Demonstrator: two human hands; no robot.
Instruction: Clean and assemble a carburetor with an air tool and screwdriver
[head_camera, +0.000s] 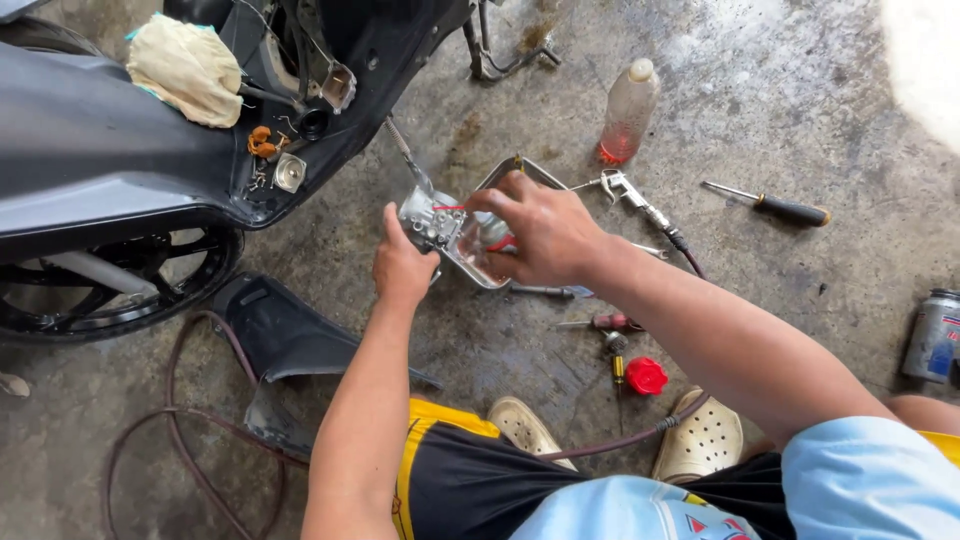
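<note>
My left hand (402, 268) grips the carburetor (428, 218) over the metal tray (470, 262); my right hand (540, 232) clasps a spray can (492, 234) against it. Cleaning looks midway (scooter (110, 160) panels off, refitting left).

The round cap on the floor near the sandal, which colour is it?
The cap is red, seen in the head view.

Soft, even daylight fills the view, brightest at the upper right, where a patch of the stained grey concrete floor (800, 90) burns out to plain white. Shadows are faint and short. The dark grey plastic scooter body (90, 150) carries a dull sheen. Focus is sharp in the middle; the edges bend slightly, wide-angle fashion, and the light blue sleeve (870, 480) at the bottom looks soft.
</note>
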